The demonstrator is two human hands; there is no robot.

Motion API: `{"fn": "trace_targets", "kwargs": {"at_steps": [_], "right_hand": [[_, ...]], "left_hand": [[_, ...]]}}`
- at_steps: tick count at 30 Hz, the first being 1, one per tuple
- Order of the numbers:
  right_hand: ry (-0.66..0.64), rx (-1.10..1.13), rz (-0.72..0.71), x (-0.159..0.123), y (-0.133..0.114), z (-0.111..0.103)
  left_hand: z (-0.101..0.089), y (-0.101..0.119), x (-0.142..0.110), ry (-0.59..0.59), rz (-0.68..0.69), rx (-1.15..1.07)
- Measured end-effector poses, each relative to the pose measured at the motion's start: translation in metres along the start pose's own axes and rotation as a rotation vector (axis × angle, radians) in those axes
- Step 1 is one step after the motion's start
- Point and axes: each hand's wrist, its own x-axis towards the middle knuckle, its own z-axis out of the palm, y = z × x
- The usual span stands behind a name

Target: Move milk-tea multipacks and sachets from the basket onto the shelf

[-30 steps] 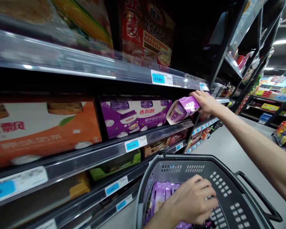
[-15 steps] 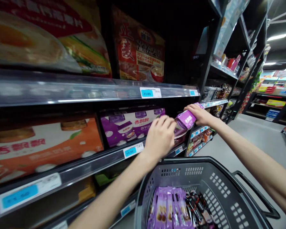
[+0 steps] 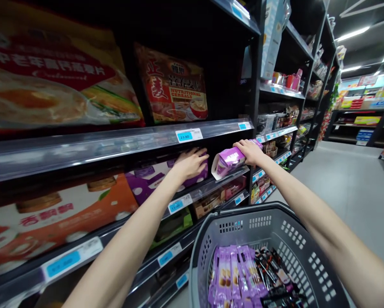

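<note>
A purple cup multipack (image 3: pixel 228 160) is in my right hand (image 3: pixel 250 152), whose fingers wrap over its top. The pack hangs tilted in front of the shelf, its open end facing left and a cup showing inside. My left hand (image 3: pixel 192 163) lies with its fingers spread over the right part of another purple cup multipack (image 3: pixel 147 182), which stands on the lower shelf. The hand hides much of that pack's front. To its left stands an orange and white cup multipack (image 3: pixel 63 214), close against the purple one.
Below my hands is a grey shopping basket (image 3: pixel 198 256) with purple snack packets (image 3: pixel 233 273) and dark small packets (image 3: pixel 275 273). Cereal bags (image 3: pixel 175 92) stand on the shelf above. A shelf edge (image 3: pixel 121 147) with price tags runs over my left hand. The aisle floor (image 3: pixel 349 184) lies right.
My left hand has moved left from beside the held pack onto the shelved purple pack, which now sits closer to the orange one. My right hand still holds its pack. The view has shifted.
</note>
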Motion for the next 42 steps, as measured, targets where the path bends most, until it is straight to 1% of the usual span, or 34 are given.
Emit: {"fn": "trace_targets", "kwargs": {"at_steps": [4, 7, 10, 14, 17, 19, 21, 26, 29, 31, 33, 35, 37, 39, 41, 42], "right_hand": [[-0.041, -0.050, 0.141, 0.019, -0.015, -0.001], [-0.081, -0.050, 0.218, 0.036, -0.024, -0.001], [-0.119, -0.040, 0.238, 0.049, -0.028, 0.004], [-0.149, -0.010, 0.225, 0.058, -0.026, 0.011], [-0.130, 0.007, 0.236, 0.059, -0.022, 0.016], [-0.083, 0.033, 0.262, 0.057, -0.021, 0.020], [-0.039, 0.078, 0.289, 0.054, -0.020, 0.026], [0.023, 0.183, 0.304, 0.042, -0.022, 0.039], [0.053, 0.203, 0.306, 0.030, -0.022, 0.046], [0.114, 0.248, 0.368, 0.019, -0.023, 0.053], [0.183, 0.323, 0.493, 0.003, -0.025, 0.065], [0.192, 0.394, 0.593, -0.013, -0.029, 0.081], [0.147, 0.442, 0.600, -0.029, -0.032, 0.100], [0.127, 0.480, 0.572, -0.039, -0.035, 0.116], [0.131, 0.511, 0.546, -0.044, -0.036, 0.129], [0.133, 0.522, 0.533, -0.044, -0.035, 0.133]], "left_hand": [[0.001, 0.003, 0.000, 0.035, 0.010, -0.010], [0.000, 0.005, -0.001, 0.063, -0.057, -0.032], [-0.001, 0.004, -0.002, 0.073, -0.111, -0.067], [-0.002, 0.003, -0.003, 0.095, -0.080, -0.102], [-0.004, 0.004, -0.004, 0.100, -0.104, -0.108], [-0.005, 0.005, -0.003, 0.095, -0.152, -0.097], [-0.007, 0.007, -0.001, 0.085, -0.192, -0.082], [-0.007, 0.021, 0.008, 0.044, -0.188, 0.008], [-0.007, 0.030, 0.017, 0.041, -0.254, 0.058], [-0.008, 0.031, 0.028, 0.042, -0.320, 0.053], [-0.007, 0.025, 0.043, -0.010, -0.402, 0.004], [-0.005, 0.014, 0.060, -0.116, -0.467, -0.078], [0.000, 0.002, 0.075, -0.226, -0.486, -0.141], [0.004, -0.008, 0.085, -0.299, -0.459, -0.149], [0.006, -0.014, 0.089, -0.332, -0.419, -0.108], [0.006, -0.015, 0.089, -0.330, -0.404, -0.082]]}}
